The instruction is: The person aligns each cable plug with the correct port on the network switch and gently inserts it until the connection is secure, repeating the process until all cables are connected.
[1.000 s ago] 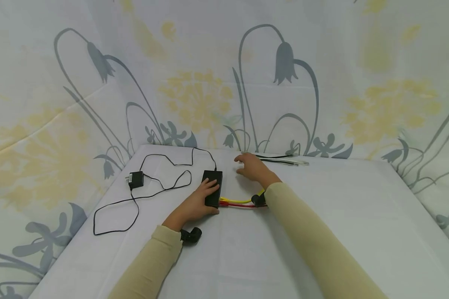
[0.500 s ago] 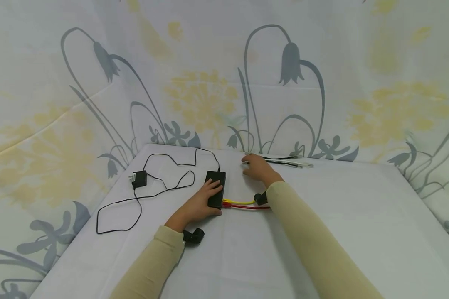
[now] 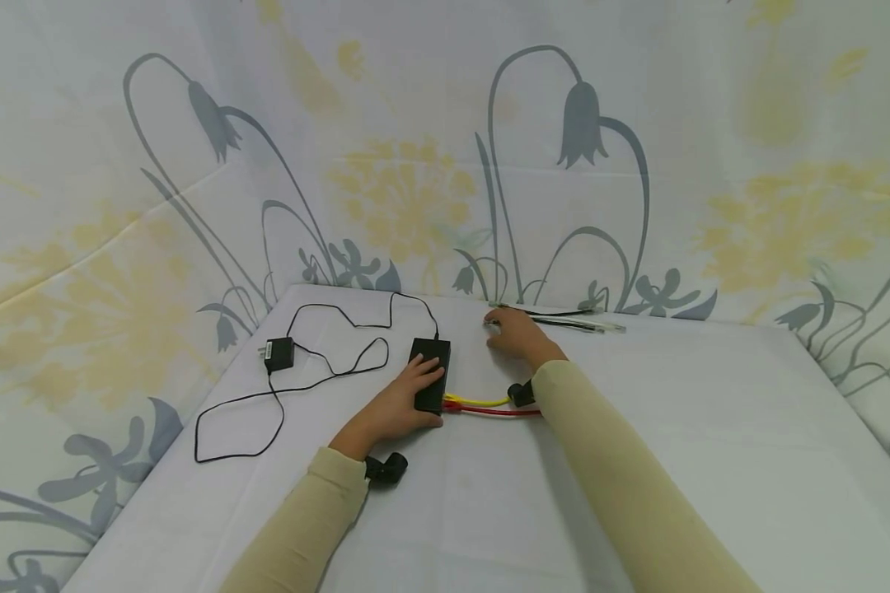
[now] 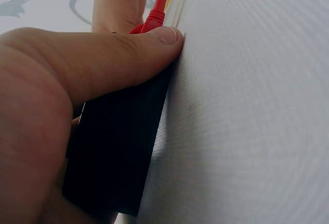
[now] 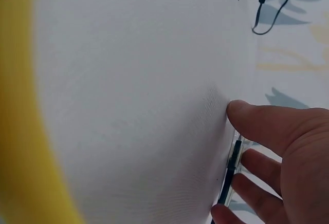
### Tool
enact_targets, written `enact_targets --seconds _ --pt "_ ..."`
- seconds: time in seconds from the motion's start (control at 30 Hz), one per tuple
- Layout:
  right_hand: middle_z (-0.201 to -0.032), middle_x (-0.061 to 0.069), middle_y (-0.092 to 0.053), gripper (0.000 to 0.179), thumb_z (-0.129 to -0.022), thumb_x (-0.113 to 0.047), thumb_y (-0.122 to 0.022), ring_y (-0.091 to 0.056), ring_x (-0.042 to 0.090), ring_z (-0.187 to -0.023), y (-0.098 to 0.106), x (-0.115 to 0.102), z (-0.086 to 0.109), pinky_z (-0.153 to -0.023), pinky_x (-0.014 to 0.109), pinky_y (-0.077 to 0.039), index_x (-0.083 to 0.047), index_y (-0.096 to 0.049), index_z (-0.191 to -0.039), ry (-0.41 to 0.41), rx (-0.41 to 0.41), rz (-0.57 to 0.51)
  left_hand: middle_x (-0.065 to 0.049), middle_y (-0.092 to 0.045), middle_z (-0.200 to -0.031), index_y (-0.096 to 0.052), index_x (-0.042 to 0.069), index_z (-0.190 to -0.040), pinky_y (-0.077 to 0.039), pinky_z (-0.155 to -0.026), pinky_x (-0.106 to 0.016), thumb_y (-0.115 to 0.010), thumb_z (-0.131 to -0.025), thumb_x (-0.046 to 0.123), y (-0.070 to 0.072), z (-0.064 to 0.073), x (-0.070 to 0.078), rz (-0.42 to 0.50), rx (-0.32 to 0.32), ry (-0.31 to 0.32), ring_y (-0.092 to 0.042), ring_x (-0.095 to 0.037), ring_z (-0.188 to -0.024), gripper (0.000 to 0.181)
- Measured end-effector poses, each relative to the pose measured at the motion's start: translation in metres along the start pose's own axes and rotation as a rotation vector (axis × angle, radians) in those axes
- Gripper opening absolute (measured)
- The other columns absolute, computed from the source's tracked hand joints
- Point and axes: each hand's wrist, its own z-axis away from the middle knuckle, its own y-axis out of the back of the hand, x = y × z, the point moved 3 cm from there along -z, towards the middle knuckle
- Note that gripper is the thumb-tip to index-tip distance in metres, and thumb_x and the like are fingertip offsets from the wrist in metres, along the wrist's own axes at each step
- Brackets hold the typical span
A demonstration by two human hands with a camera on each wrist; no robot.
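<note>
My left hand [image 3: 393, 408] holds a small black network switch [image 3: 429, 399] on the white table. Its fingers spread over the top, and the thumb presses the near end, as the left wrist view shows. A red network cable [image 3: 500, 412] and a yellow network cable [image 3: 487, 402] run from the switch's right side, partly hidden under the right forearm. At the back, my right hand [image 3: 522, 336] reaches over black network cables [image 3: 574, 324] with clear plugs. In the right wrist view its fingertips lie along a black cable's end [image 5: 234, 157], and the thumb stands apart on the cloth.
A black power adapter [image 3: 278, 354] lies on the left, its thin cord [image 3: 326, 306] looping over the table to the switch's far end. A flowered cloth backdrop [image 3: 415, 189] rises behind the table. Each wrist carries a black camera [image 3: 389, 469].
The right hand has come down and slightly right onto the black cables' left ends, its fingers closer together. The left hand stays on the switch. The whole view has shifted slightly.
</note>
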Motion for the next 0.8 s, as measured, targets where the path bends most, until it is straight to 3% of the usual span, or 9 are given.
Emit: enact_targets --seconds 0.33,0.53,0.8 --pt "-0.139 0.014 -0.056 0.039 -0.095 -0.008 -0.055 -0.048 0.033 -0.132 -0.002 0.005 -0.004 -0.111 0.046 -0.038 -0.008 -0.057 -0.134 0.003 0.022 0.043 0.004 -0.021 -0.162 -0.037 0.015 -0.150 -0.020 -0.120 -0.050 -0.078 -0.082 0.029 0.001 0.000 0.001 -0.009 -0.001 -0.012 -0.003 -0.023 -0.153 0.081" --pt "-0.137 0.015 -0.057 0.044 -0.093 0.001 -0.046 -0.050 0.033 -0.130 -0.004 0.012 -0.006 -0.108 0.046 -0.041 -0.005 -0.055 -0.136 -0.044 0.014 0.026 0.004 -0.021 -0.162 -0.037 0.015 -0.150 -0.020 -0.120 -0.050 -0.078 -0.082 0.029 0.000 -0.001 0.000 -0.004 -0.002 -0.010 -0.003 -0.023 -0.153 0.081" --pt "-0.125 0.017 -0.064 0.028 -0.094 -0.004 -0.052 -0.056 0.033 -0.122 -0.005 0.015 -0.005 -0.103 0.044 -0.046 0.001 -0.069 -0.116 -0.054 0.015 0.039 0.005 -0.021 -0.162 -0.037 0.016 -0.150 -0.021 -0.119 -0.050 -0.078 -0.082 0.029 0.000 0.000 0.000 -0.006 0.000 -0.005 -0.003 -0.022 -0.153 0.081"
